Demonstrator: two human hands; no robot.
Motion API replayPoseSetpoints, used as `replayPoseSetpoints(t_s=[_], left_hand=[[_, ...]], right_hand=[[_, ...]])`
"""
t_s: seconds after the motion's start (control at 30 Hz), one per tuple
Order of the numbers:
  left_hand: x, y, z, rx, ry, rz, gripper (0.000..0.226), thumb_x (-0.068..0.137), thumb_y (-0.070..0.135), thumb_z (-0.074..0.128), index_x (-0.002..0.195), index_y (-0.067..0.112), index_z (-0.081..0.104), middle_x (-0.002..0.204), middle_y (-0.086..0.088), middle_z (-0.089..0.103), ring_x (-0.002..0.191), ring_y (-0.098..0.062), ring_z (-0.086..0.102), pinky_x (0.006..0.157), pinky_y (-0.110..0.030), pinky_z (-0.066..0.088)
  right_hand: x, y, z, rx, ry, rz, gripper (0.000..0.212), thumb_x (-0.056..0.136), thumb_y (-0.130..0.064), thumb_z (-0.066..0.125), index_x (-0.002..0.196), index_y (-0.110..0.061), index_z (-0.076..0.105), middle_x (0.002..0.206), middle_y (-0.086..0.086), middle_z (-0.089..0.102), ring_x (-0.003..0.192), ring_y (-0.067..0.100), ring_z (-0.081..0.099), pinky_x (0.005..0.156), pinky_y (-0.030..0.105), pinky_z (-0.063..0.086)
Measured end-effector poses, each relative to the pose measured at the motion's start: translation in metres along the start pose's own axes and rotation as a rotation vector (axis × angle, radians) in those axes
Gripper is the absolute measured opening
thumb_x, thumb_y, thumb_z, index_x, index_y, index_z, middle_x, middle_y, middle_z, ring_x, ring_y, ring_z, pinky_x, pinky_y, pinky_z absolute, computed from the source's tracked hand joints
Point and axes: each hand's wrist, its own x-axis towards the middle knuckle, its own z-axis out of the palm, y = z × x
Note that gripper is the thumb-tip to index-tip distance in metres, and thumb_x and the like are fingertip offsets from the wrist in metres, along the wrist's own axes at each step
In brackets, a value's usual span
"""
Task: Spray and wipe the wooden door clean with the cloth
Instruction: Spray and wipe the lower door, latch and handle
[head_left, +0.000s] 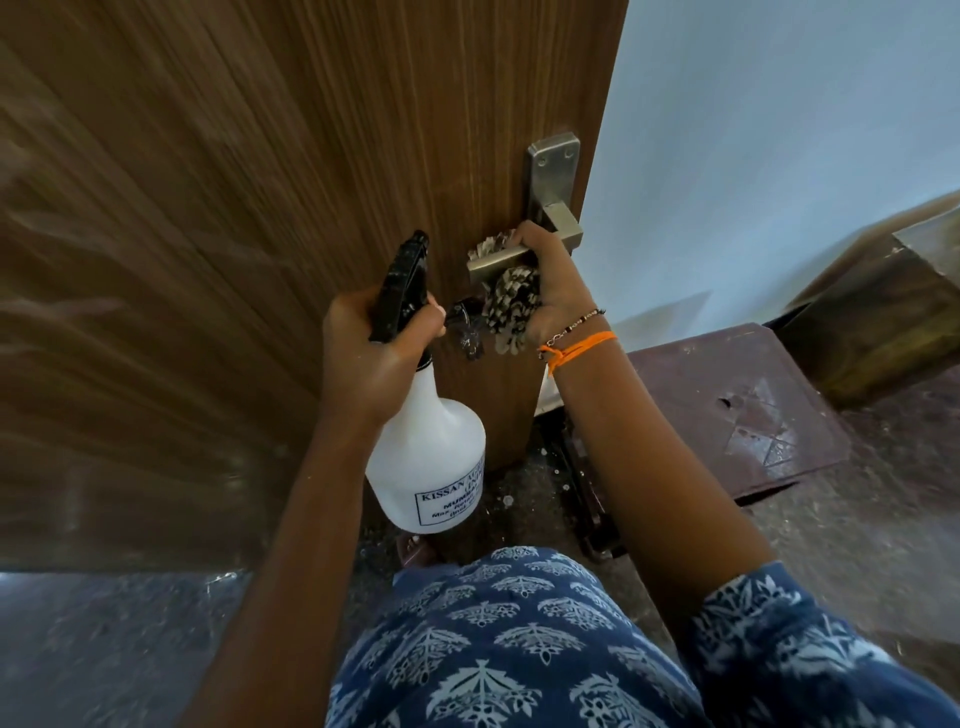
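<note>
The brown wooden door (249, 197) fills the left and centre of the head view. A steel lever handle (501, 258) on a steel plate (551, 171) sits near its right edge. My right hand (550, 286) grips the lever with a striped cloth (508, 304) bunched around it. My left hand (371, 348) holds the neck of a white spray bottle (431, 462) with a black trigger head (402, 286) pointing up toward the door. Keys (465, 332) hang below the lever.
A pale blue wall (753, 156) stands right of the door. A dark red step (737, 405) and a brown ledge (883, 322) lie lower right. The speckled floor (857, 545) runs below, and my blue patterned clothing (519, 649) is at the bottom.
</note>
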Motion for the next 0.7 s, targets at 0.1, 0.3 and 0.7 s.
replayPoseSetpoints(t_s=[0.1, 0.3, 0.7], left_hand=[[-0.006, 0.000, 0.007, 0.024, 0.027, 0.030, 0.040, 0.072, 0.036, 0.060, 0.073, -0.004, 0.065, 0.071, -0.027, 0.062, 0.075, -0.035, 0.062, 0.069, -0.041, 0.049], [-0.016, 0.007, 0.015, 0.034, 0.075, 0.035, 0.043, 0.075, 0.029, 0.061, 0.074, -0.014, 0.059, 0.069, -0.033, 0.058, 0.075, -0.043, 0.058, 0.070, -0.048, 0.048], [-0.011, 0.002, 0.023, 0.109, 0.069, -0.001, 0.052, 0.068, 0.044, 0.057, 0.073, -0.007, 0.064, 0.069, -0.026, 0.064, 0.074, -0.037, 0.063, 0.072, -0.052, 0.051]], right_hand=[[-0.001, 0.004, 0.007, -0.033, 0.035, -0.019, 0.083, 0.050, -0.039, 0.075, 0.125, -0.012, 0.051, 0.122, 0.014, 0.061, 0.109, 0.030, 0.060, 0.094, 0.044, 0.048], [-0.006, 0.006, 0.012, -0.118, 0.107, -0.056, 0.059, 0.078, -0.033, 0.066, 0.130, -0.011, 0.048, 0.121, 0.015, 0.059, 0.111, 0.031, 0.057, 0.101, 0.049, 0.044], [0.000, 0.004, 0.020, -0.091, 0.171, -0.099, 0.062, 0.062, -0.029, 0.062, 0.119, -0.006, 0.055, 0.113, 0.014, 0.062, 0.107, 0.031, 0.060, 0.096, 0.047, 0.048]])
